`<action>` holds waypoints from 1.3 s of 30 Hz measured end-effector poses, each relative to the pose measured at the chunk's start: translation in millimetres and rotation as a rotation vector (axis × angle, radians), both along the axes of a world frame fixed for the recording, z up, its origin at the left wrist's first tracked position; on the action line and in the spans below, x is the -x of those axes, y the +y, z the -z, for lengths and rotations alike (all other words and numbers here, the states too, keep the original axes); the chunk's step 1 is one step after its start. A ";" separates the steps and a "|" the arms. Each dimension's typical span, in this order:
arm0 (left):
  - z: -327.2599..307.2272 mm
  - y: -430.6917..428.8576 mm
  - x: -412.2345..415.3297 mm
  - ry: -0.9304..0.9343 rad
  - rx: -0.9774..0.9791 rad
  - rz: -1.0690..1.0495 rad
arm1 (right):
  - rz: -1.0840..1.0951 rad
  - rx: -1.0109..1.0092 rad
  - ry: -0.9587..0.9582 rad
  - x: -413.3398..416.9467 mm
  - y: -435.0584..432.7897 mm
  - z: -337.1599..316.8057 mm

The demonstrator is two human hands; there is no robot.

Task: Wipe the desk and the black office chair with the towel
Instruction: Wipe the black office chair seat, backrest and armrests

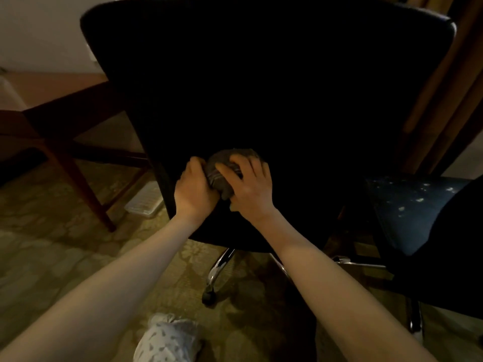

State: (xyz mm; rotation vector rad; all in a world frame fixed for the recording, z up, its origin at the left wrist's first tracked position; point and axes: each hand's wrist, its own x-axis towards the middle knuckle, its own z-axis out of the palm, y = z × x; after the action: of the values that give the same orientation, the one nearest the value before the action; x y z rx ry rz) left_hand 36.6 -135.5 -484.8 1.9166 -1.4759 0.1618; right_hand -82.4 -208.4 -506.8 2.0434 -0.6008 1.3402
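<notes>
My fingers (228, 170) on the right hand (251, 190) are spread and bent over a bunched grey towel (222, 180), gripping it from above and the right. The left hand (194, 189) has its fingers (196, 163) curled tight round the towel's left side, knuckles up. Both hands meet on the wad at the middle of the frame, thumbs close together, and they press it against the lower part of the black chair (261, 74). My bare forearms run in from the two lower corners.

The chair's back fills most of the upper half, very dark, its top edge catching a little light towards the upper right. Below my wrists its chrome base (220, 266) curves down to a black caster (209, 296) on the patterned carpet (52, 257).

At the left of the frame stands the dark wooden worktop (68, 111), one leg slanting down to the carpet; how close it stands to the chair I cannot tell. A pale flat tray (145, 201) lies on the floor between that leg and the chair.

At the right sits a second chair (407, 207) with a dark blue seat flecked with pale spots. A brown curtain (444, 87) hangs behind it in the upper right. At the bottom centre a patch of white printed cloth (167, 338) shows between my arms.
</notes>
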 end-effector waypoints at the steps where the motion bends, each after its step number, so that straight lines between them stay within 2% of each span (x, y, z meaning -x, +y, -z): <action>1: -5.7 -0.9 -4.8 0.000 0.041 -0.012 | 0.053 0.005 -0.005 -6.1 -4.0 -3.4; 3: -7.6 -5.8 -19.3 -0.135 -0.039 -0.016 | 0.159 -0.126 0.042 -16.0 -9.7 3.9; 4: -4.0 -8.3 -25.5 -0.167 -0.175 0.001 | 0.193 -0.243 0.111 -20.9 -8.4 13.4; 7: 9.1 -7.5 -38.4 -0.039 -0.641 0.061 | 0.349 -0.652 0.410 -24.2 19.9 31.5; 9: 10.8 -2.7 -42.0 0.071 -0.682 0.068 | 0.362 -0.852 0.551 -16.1 30.0 50.7; 11: 4.3 -0.7 -44.2 0.094 -0.679 0.127 | 0.347 -1.012 0.610 0.1 34.6 60.7; 15: -16.5 -3.6 -28.0 0.109 -0.623 0.201 | 0.355 -1.011 0.572 24.9 41.6 47.8; 21: -38.5 -10.5 61.7 -0.084 -0.490 0.190 | 0.367 -0.911 0.422 85.2 37.0 8.9; 24: -48.1 -13.7 91.4 -0.080 -0.475 0.180 | 0.352 -0.905 0.373 121.0 38.8 -1.1; 30: -70.4 -15.4 153.7 -0.132 -0.446 0.303 | 0.494 -0.978 0.299 195.2 43.4 -26.4; 34: -89.8 -14.4 204.3 -0.239 -0.283 0.343 | 0.620 -1.028 0.232 234.4 47.2 -49.7; 39: -110.4 -15.2 255.2 -0.243 -0.185 0.445 | 0.672 -1.010 0.074 276.7 55.7 -65.7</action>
State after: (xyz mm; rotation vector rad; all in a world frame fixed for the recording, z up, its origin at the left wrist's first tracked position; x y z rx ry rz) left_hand -218.6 -150.7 -374.4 1.6981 -2.1057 0.0550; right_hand -359.1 -152.7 -441.1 2.2064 -2.0058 0.5602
